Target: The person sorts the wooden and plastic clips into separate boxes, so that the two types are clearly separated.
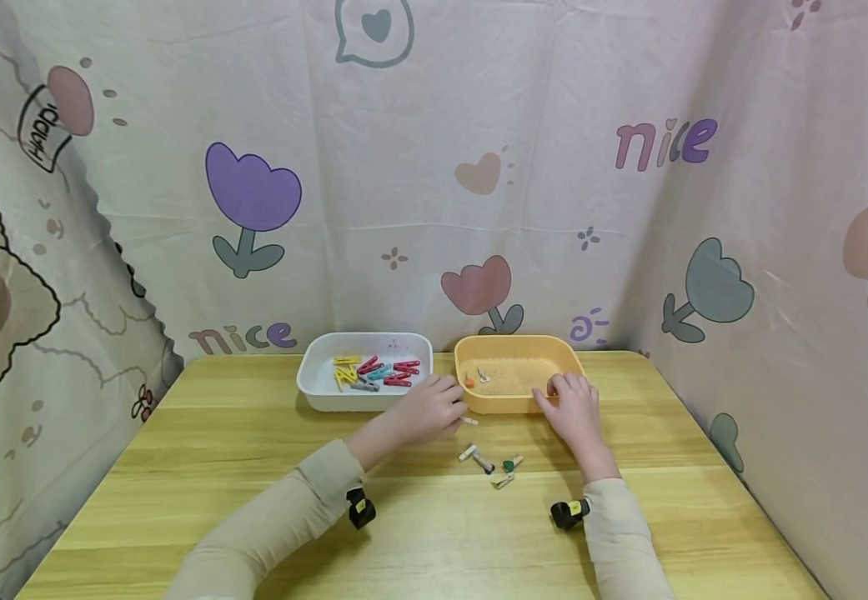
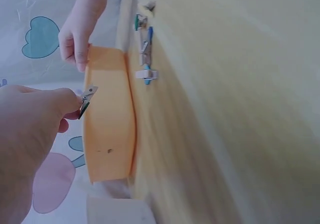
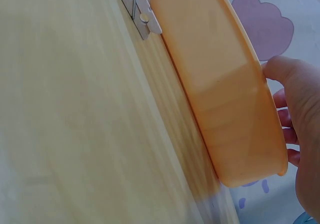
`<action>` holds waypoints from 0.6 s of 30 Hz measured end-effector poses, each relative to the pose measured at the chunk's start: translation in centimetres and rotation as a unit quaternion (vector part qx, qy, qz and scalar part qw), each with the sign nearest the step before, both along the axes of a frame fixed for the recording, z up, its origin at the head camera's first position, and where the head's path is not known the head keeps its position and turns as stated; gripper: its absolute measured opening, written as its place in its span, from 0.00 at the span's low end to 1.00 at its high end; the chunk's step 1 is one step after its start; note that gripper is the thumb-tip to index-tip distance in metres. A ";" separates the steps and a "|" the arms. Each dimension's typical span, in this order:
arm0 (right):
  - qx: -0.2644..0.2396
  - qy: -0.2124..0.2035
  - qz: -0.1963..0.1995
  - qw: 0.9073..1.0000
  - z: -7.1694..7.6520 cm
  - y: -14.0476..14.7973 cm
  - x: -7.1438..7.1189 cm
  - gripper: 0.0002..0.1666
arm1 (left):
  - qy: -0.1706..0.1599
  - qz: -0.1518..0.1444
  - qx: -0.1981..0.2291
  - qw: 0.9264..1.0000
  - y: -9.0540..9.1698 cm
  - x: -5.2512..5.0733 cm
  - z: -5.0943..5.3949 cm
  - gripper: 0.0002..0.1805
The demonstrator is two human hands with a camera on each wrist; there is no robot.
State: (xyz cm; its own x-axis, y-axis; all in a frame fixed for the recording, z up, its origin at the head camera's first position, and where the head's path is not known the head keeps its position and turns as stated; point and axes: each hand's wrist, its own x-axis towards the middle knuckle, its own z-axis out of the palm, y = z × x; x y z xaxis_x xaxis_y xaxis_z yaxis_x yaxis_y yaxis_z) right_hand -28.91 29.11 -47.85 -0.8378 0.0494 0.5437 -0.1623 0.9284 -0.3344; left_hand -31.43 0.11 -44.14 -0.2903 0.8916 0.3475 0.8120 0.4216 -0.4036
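Note:
My left hand (image 1: 429,408) pinches a small wooden clothespin (image 2: 87,102) with a dark green edge between thumb and fingers, just outside the near left corner of a yellow plastic basket (image 1: 519,405). With my right hand (image 1: 574,410) I grip that basket's near rim toward its right end, thumb outside and fingers over the edge. Inside the basket lie a small orange piece (image 1: 469,382) and a little light clothespin (image 1: 483,376). On the table before it are several small decorated wooden clothespins, among them a white-topped one (image 1: 467,452) and a green one (image 1: 512,463).
A white basket (image 1: 351,403) stands left of the yellow one, holding several yellow, red, blue and grey plastic clothespins (image 1: 378,372). Both stand at the far edge of the wooden table (image 1: 449,542), close to a patterned cloth (image 1: 403,283). Each wrist wears a black camera.

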 end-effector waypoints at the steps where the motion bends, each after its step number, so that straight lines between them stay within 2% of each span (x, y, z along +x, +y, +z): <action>1: 0.001 0.000 0.000 1.000 0.0 0.0 0.0 0.18 | 0.004 0.001 0.002 1.000 0.1 -0.1 0.2 0.10; 8: 0.000 0.001 -0.001 1.000 0.0 0.0 -0.1 0.18 | 0.029 0.004 0.023 0.999 0.8 -0.6 1.2 0.10; 18: -0.004 -0.009 0.000 1.000 0.1 -0.1 0.0 0.18 | 0.021 0.042 0.037 0.998 1.9 -1.5 2.5 0.10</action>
